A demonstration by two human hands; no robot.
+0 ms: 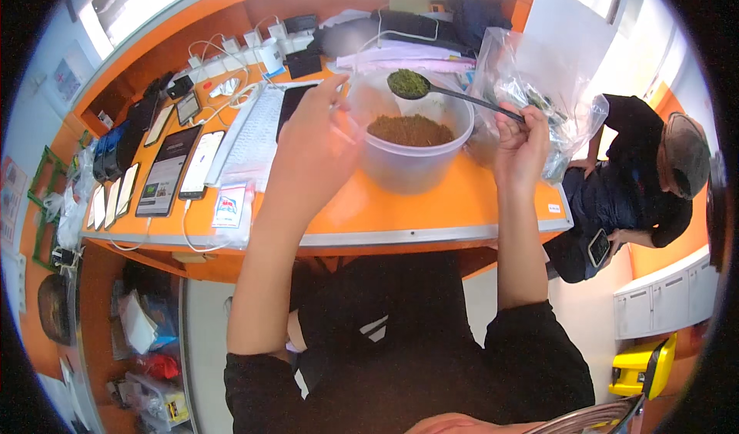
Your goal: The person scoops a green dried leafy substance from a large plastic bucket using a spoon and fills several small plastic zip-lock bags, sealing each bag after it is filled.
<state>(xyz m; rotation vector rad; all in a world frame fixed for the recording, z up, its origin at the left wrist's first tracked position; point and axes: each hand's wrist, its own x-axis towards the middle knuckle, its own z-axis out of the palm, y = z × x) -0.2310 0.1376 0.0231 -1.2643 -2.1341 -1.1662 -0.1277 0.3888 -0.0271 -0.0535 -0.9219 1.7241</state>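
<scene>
My right hand (522,145) grips the handle of a black spoon (473,100) heaped with green chopped herb (409,83). The spoon's bowl is above a translucent plastic tub (415,165), which holds a brown, crumbly material (411,130). My left hand (323,139) is raised at the tub's left side, its fingers bent near the rim. Some clear plastic seems to lie by those fingers, but whether they hold it is blurred. A clear plastic bag (534,99) with leafy contents stands right of the tub.
Several phones, a tablet (169,171) and a white keyboard (251,131) lie on the orange table (358,212) at left, with charging cables. A small printed packet (232,206) is near the front edge. At right stands a person (629,186) in dark clothes, holding a phone.
</scene>
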